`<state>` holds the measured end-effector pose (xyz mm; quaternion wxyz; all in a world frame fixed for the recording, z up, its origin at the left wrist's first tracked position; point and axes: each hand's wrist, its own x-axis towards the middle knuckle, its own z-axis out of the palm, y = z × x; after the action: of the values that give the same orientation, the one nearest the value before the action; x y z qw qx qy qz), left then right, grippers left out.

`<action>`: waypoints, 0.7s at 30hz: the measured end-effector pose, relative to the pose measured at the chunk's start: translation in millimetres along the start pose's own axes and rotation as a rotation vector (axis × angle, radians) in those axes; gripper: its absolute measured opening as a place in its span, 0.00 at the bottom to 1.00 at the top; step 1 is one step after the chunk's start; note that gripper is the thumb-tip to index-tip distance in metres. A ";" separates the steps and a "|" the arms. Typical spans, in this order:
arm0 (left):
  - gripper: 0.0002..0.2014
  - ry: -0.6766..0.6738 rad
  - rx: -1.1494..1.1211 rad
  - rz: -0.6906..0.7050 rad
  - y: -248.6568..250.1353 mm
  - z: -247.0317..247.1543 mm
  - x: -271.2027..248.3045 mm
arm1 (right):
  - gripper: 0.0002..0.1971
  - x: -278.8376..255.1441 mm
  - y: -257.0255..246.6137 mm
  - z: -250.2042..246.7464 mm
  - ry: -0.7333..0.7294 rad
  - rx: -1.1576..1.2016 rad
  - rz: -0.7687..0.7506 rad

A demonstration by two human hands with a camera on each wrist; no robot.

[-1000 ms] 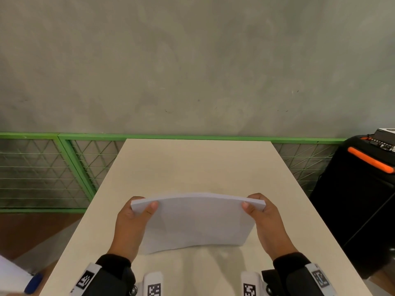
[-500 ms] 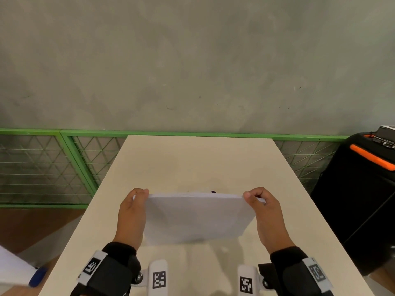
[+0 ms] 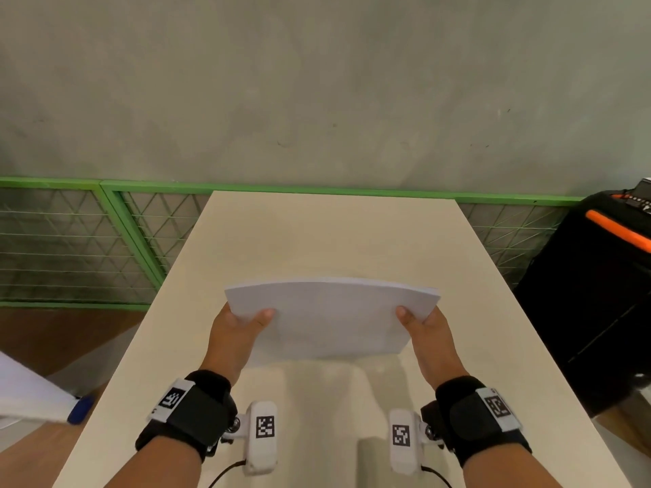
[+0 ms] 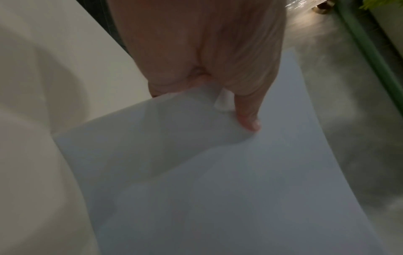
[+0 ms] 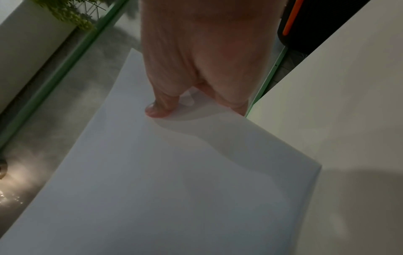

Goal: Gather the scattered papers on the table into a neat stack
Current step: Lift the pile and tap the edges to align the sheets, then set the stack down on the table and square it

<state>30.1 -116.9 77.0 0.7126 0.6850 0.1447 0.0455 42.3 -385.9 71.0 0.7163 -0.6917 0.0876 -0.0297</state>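
A stack of white papers (image 3: 331, 318) stands tilted over the middle of the beige table (image 3: 317, 237), slightly bowed, its lower edge near the tabletop. My left hand (image 3: 243, 322) grips its left side, thumb on the near face and fingers hidden behind. My right hand (image 3: 422, 322) grips the right side the same way. In the left wrist view the thumb (image 4: 248, 119) presses the paper stack (image 4: 218, 181). In the right wrist view the thumb (image 5: 159, 108) lies on the paper stack (image 5: 163, 181).
A green-framed mesh fence (image 3: 105, 248) runs behind and left of the table below a grey wall. A black case with an orange handle (image 3: 606, 294) stands at the right. More white paper and a blue object (image 3: 79, 410) lie off the table's left edge.
The stack, held upright with fingers over its top edge half a second ago, has tilted back toward me and risen slightly, with both thumbs again on its near face.
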 end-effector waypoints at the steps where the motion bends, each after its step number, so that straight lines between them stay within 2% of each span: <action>1: 0.14 0.004 0.002 -0.008 -1.4 0.0 0.7 | 0.33 0.7 1.5 0.0 0.009 -0.002 0.006; 2: 0.14 0.007 0.005 -0.009 -2.8 -0.3 1.7 | 0.37 1.0 2.1 0.0 0.015 0.000 0.009; 3: 0.14 0.004 0.010 -0.005 -3.7 -0.6 2.4 | 0.32 1.9 4.2 0.0 0.014 0.002 0.018; 5: 0.15 -0.012 0.020 -0.004 -6.2 -2.3 3.5 | 0.15 2.6 8.6 -0.8 -0.003 -0.008 0.042; 6: 0.15 -0.021 0.021 -0.008 -7.7 -3.4 4.2 | 0.12 3.3 12.5 -1.5 -0.001 -0.027 0.055; 13: 0.17 -0.040 0.062 -0.063 -32.2 -8.9 6.4 | 0.17 2.5 51.2 -7.9 0.000 -0.267 0.156; 21: 0.12 -0.034 0.207 -0.158 -70.4 -11.4 10.9 | 0.08 6.8 74.2 -7.6 0.002 -0.445 0.239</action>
<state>28.1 -107.2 5.5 0.6417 0.7420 0.1901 -0.0376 41.9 -391.4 -3.6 0.5446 -0.8171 0.1739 0.0747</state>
